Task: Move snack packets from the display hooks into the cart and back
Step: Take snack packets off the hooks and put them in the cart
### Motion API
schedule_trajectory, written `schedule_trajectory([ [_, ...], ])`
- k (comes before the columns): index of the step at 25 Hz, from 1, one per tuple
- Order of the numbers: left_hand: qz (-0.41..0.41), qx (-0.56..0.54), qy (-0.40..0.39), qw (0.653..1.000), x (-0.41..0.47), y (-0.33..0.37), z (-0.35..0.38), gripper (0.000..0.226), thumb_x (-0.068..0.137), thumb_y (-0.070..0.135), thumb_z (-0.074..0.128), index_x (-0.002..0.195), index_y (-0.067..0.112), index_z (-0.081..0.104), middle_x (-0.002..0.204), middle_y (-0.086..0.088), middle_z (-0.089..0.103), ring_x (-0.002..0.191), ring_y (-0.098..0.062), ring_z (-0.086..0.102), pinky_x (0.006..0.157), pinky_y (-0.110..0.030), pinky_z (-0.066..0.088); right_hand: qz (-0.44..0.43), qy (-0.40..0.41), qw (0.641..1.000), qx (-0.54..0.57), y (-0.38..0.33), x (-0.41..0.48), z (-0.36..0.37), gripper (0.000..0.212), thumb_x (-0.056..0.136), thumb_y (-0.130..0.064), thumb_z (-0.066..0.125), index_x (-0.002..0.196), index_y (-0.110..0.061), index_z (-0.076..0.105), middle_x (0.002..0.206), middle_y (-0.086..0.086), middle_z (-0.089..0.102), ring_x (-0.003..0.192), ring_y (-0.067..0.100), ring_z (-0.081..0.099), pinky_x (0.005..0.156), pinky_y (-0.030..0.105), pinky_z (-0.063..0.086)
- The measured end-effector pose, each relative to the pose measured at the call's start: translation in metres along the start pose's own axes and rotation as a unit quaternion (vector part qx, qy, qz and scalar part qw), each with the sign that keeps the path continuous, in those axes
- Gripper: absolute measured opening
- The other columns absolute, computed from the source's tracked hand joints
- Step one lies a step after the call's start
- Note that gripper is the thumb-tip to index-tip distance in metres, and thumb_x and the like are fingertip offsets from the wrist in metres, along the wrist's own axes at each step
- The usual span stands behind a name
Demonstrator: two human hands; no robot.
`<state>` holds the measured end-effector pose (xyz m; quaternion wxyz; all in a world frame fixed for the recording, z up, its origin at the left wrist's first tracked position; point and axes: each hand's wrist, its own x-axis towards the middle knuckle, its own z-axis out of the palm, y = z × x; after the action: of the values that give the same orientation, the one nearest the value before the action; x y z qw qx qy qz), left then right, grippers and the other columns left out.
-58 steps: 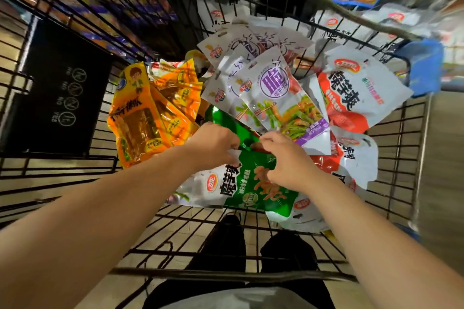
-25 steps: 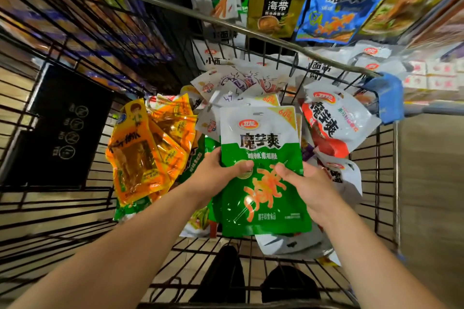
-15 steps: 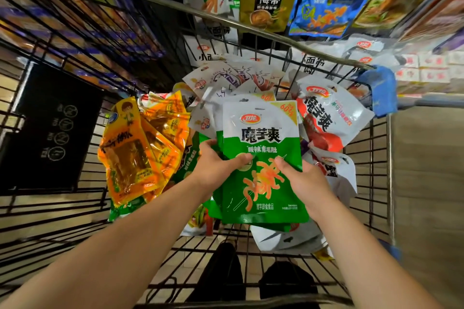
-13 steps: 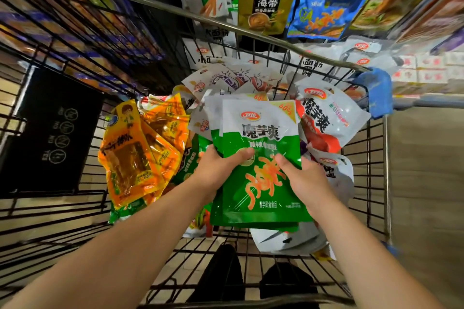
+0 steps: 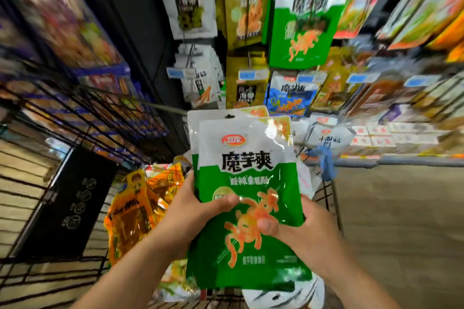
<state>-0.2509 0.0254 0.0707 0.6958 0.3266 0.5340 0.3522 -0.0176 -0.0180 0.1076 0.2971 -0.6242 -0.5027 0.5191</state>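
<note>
Both hands grasp a small stack of glossy green-and-white plastic snack packets (image 5: 247, 168) at the centre of the frame, holding it upright above the wire shopping cart (image 5: 337, 203). The left hand (image 5: 198, 211) grips the stack's left edge, with its thumb pressed on the printed front and its fingers hidden behind. The right hand (image 5: 301, 229) grips the lower right edge the same way, its thumb lying across the orange artwork. The front packet faces the camera, and the rim of at least one more packet shows behind it at its upper left. Crinkled orange foil packets (image 5: 135, 211) lie in the cart at lower left, just beside the left wrist. A matching green-and-white packet (image 5: 301, 32) hangs on the display in the upper centre, well above the held stack, and a blue-and-white packet (image 5: 288, 98) hangs below it. A black panel with white round symbols (image 5: 70, 203) stands at the left of the frame. Much of the display is blurred.
</note>
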Motion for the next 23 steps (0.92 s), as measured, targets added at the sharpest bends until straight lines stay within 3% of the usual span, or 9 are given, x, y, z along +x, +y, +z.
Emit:
schedule_trajectory([
  [2, 0.028, 0.004, -0.016, 0.999, -0.013, 0.02, 0.008, 0.078, 0.043, 0.034, 0.107, 0.109, 0.043, 0.066, 0.111, -0.009, 0.079, 0.097, -0.036, 0.077, 0.074, -0.045, 0.065, -0.013, 0.016, 1.0, 0.016, -0.023, -0.012, -0.012, 0.047, 0.064, -0.062, 0.087, 0.106, -0.055, 0.068, 0.103, -0.026, 0.075, 0.097, -0.008, 0.069, 0.084, 0.023, 0.053],
  [5, 0.078, 0.012, -0.02, 0.997, -0.025, 0.048, 0.023, 0.084, 0.042, 0.038, 0.107, 0.114, 0.042, 0.065, 0.112, -0.009, 0.079, 0.099, -0.034, 0.077, 0.076, -0.042, 0.065, -0.039, 0.052, 0.998, -0.001, -0.05, -0.026, -0.034, 0.062, 0.051, -0.086, 0.072, 0.108, -0.065, 0.061, 0.1, -0.037, 0.07, 0.094, -0.021, 0.062, 0.072, 0.005, 0.045],
  [7, 0.106, 0.007, -0.013, 0.994, -0.034, 0.066, 0.037, 0.091, 0.038, 0.045, 0.106, 0.118, 0.038, 0.064, 0.111, -0.009, 0.079, 0.098, -0.034, 0.077, 0.074, -0.041, 0.064, -0.041, 0.068, 0.997, 0.012, -0.064, -0.035, -0.056, 0.069, 0.05, -0.087, 0.072, 0.114, -0.065, 0.056, 0.105, -0.044, 0.065, 0.099, -0.026, 0.057, 0.077, 0.006, 0.041],
  [10, 0.152, 0.009, 0.016, 0.988, -0.046, 0.085, 0.069, 0.085, 0.038, 0.057, 0.102, 0.114, 0.044, 0.066, 0.112, -0.007, 0.079, 0.098, -0.032, 0.077, 0.076, -0.044, 0.065, -0.028, 0.079, 0.995, 0.049, -0.077, -0.044, -0.089, 0.071, 0.051, -0.073, 0.081, 0.114, -0.058, 0.052, 0.118, -0.032, 0.064, 0.114, -0.004, 0.06, 0.099, 0.029, 0.046],
  [13, 0.18, 0.0, 0.054, 0.982, -0.055, 0.086, 0.105, 0.069, 0.046, 0.063, 0.096, 0.107, 0.048, 0.068, 0.109, -0.008, 0.079, 0.095, -0.034, 0.078, 0.077, -0.051, 0.064, -0.023, 0.081, 0.996, 0.041, -0.074, -0.051, -0.128, 0.077, 0.043, -0.073, 0.078, 0.114, -0.051, 0.057, 0.121, -0.023, 0.063, 0.111, 0.002, 0.06, 0.091, 0.025, 0.046],
  [16, 0.192, 0.001, 0.095, 0.977, -0.068, 0.069, 0.166, 0.051, 0.059, 0.054, 0.091, 0.105, 0.047, 0.069, 0.107, -0.011, 0.079, 0.093, -0.035, 0.078, 0.077, -0.051, 0.063, -0.039, 0.068, 0.995, 0.065, -0.054, -0.069, -0.19, 0.073, 0.04, -0.069, 0.08, 0.107, -0.048, 0.059, 0.11, -0.028, 0.067, 0.102, -0.005, 0.059, 0.083, 0.021, 0.045],
  [19, 0.191, 0.017, 0.109, 0.975, -0.078, 0.05, 0.234, 0.064, 0.054, 0.047, 0.099, 0.109, 0.039, 0.068, 0.104, -0.007, 0.08, 0.093, -0.031, 0.079, 0.082, -0.049, 0.063, -0.057, 0.037, 0.992, 0.109, -0.03, -0.086, -0.254, 0.072, 0.046, -0.051, 0.087, 0.114, -0.039, 0.064, 0.102, -0.023, 0.076, 0.102, 0.002, 0.069, 0.094, 0.029, 0.051],
  [23, 0.199, 0.09, 0.136, 0.966, -0.083, 0.042, 0.301, 0.061, 0.063, 0.035, 0.088, 0.119, 0.03, 0.063, 0.098, 0.004, 0.081, 0.089, -0.017, 0.079, 0.082, -0.037, 0.062, -0.076, 0.018, 0.991, 0.107, -0.019, -0.104, -0.32, 0.052, 0.067, -0.021, 0.085, 0.114, -0.03, 0.065, 0.095, -0.017, 0.078, 0.084, -0.004, 0.073, 0.065, 0.007, 0.052],
])
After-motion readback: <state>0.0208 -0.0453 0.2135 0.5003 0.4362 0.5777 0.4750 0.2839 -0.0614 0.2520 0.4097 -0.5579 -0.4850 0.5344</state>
